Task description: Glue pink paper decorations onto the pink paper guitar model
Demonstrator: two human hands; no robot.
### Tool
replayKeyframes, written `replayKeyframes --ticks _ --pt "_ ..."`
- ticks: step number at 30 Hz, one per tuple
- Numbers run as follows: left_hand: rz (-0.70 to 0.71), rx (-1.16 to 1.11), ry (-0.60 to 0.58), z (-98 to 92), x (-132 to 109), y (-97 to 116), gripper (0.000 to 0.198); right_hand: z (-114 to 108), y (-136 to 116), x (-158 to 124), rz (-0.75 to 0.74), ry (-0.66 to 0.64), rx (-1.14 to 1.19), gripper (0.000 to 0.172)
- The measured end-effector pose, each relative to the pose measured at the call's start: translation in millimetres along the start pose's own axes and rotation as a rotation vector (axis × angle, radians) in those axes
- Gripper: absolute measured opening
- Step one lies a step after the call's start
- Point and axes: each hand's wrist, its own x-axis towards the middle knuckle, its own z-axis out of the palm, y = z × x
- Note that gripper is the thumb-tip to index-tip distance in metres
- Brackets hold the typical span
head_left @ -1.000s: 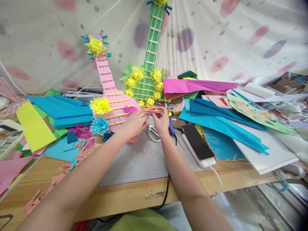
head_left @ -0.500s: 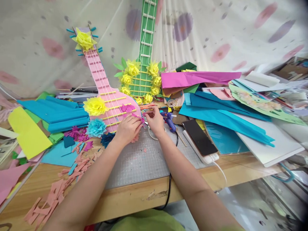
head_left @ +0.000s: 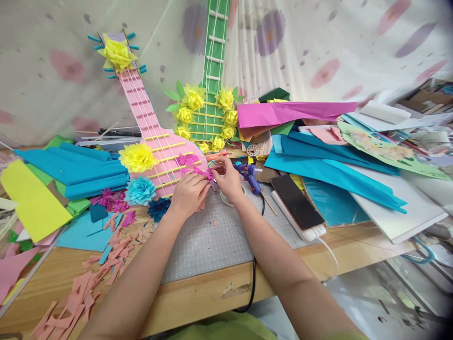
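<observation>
Gridded mat (head_left: 208, 248) lies below; left fingers (head_left: 198, 183) and right fingers (head_left: 220, 166) pinch magenta paper (head_left: 208, 174).

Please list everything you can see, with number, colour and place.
Pink guitar: one, pink, left of centre
Green guitar: one, green, back centre
Yellow flowers: several, yellow, on both guitars
Blue flowers: two, light and dark, pink guitar's lower left
Magenta paper: count unclear, magenta, at hands
Glue gun: one, blue, right
Phone: one, black, on white block
White block: one, white, right
Cutting mat: one, grey, front centre
Folded paper: two piles, blue, left and right
Magenta sheet: one, magenta, back right
Paper scraps: many, salmon, front left
Small clutter: uncountable, mixed, both sides
Table: one, brown, underneath
Curtain: one, white patterned, behind
Left hand: one, at magenta paper
Right hand: one, same place
</observation>
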Motion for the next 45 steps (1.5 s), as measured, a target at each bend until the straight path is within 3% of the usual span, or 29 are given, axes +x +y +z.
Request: replayKeyframes --ticks 20,37,45 --pt "-0.003 -0.029 -0.001 0.0 -0.8 -2.2 0.026 1.9 5.4 0.2 -0.029 -0.047 0.027 0.023" --pt "0.029 0.002 0.026 -1.5 0.2 -2.1 0.025 -0.6 4.7 -0.6 -0.064 -0.174 -0.068 0.041" --pt "0.008 -0.017 0.006 -0.8 -0.5 -3.9 0.023 -3.0 1.6 -0.1 -0.030 -0.148 -0.045 0.042"
